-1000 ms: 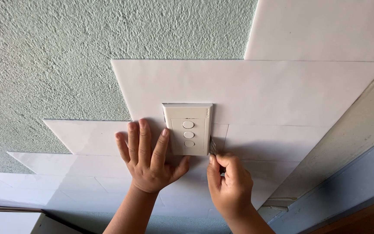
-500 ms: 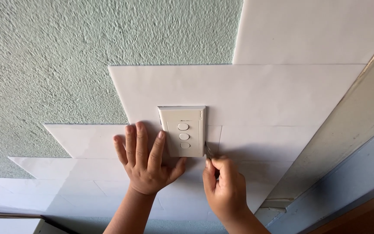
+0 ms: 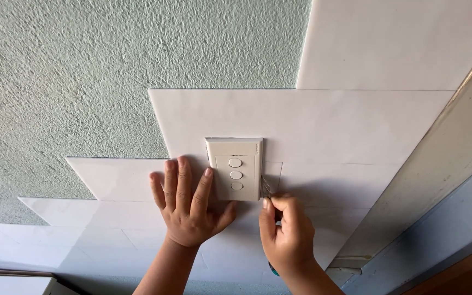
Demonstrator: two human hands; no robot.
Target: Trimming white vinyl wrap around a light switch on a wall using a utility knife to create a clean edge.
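The left hand is lying flat with fingers spread wide on the white wall panel, holding nothing, its thumb touching the lower left corner of the three-button switch plate, much as half a second ago. The right hand is closed around a small utility knife, whose blade is touching the panel just beside the plate's lower right edge; compared with the earlier frame, it is sitting slightly higher along that edge. The textured green wall is showing above the panels.
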